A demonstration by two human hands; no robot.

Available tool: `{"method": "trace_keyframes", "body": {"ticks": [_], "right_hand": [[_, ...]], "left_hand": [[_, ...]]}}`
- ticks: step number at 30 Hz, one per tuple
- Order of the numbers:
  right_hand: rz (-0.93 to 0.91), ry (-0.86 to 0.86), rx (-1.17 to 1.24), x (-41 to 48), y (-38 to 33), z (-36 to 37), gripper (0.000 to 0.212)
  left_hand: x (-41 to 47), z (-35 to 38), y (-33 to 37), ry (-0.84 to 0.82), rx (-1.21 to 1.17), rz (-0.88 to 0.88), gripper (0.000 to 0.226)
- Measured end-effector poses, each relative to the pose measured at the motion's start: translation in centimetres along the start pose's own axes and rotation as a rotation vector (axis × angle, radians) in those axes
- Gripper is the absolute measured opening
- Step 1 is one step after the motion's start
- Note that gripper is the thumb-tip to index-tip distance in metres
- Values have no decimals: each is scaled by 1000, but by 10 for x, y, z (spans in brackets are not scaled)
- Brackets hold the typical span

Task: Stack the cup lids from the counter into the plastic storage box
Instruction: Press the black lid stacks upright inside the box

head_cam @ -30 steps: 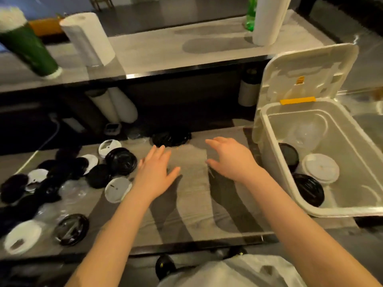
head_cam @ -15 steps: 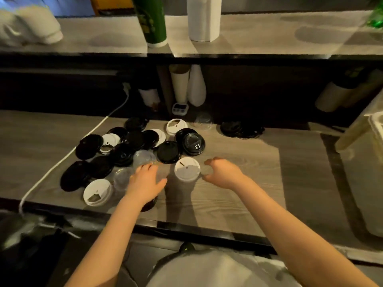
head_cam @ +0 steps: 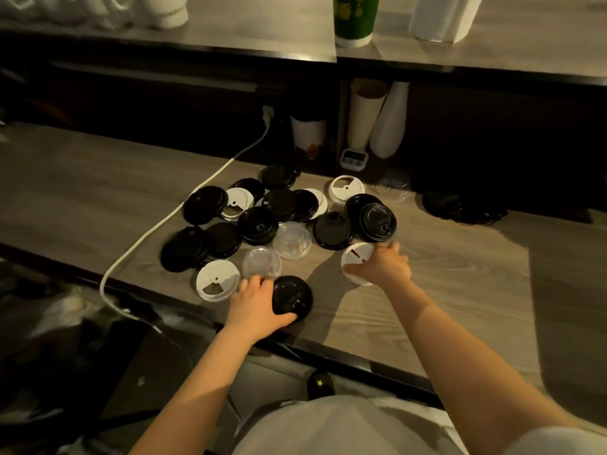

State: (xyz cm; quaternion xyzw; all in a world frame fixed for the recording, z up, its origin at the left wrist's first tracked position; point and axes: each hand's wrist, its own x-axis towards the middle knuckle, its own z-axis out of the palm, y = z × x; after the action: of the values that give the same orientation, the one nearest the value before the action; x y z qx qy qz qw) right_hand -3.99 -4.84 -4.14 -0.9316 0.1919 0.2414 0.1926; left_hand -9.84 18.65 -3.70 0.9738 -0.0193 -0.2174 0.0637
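Several black, white and clear cup lids lie scattered in a pile [head_cam: 279,218] on the wooden counter [head_cam: 443,290]. My left hand [head_cam: 254,305] grips a black lid [head_cam: 294,295] near the counter's front edge, thumb under its near rim. My right hand [head_cam: 382,267] holds a white lid [head_cam: 356,261], with fingers over its right rim. Another white lid [head_cam: 216,284] and a clear lid [head_cam: 261,266] lie just left of the black one. The storage box is out of view.
A white cable [head_cam: 170,218] runs across the counter left of the lids. A small timer [head_cam: 353,158], paper cup stacks [head_cam: 364,116] and a dark lidded cup [head_cam: 308,133] stand at the back. More black lids [head_cam: 460,206] lie at the right. An upper shelf holds a green cup [head_cam: 356,18].
The view swung left, away from the box. Both hands reached down to the lids; the left now grips a black lid, the right a white one.
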Motion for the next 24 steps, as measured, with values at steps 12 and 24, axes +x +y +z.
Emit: {"method": "trace_keyframes", "body": {"ticks": [12, 24], "right_hand": [[-53, 87, 358, -11, 19, 10, 67], [-134, 319, 837, -44, 79, -63, 54]], "left_hand": [[10, 24, 23, 34, -83, 21, 96], [18, -23, 100, 100, -295, 154, 104]]}}
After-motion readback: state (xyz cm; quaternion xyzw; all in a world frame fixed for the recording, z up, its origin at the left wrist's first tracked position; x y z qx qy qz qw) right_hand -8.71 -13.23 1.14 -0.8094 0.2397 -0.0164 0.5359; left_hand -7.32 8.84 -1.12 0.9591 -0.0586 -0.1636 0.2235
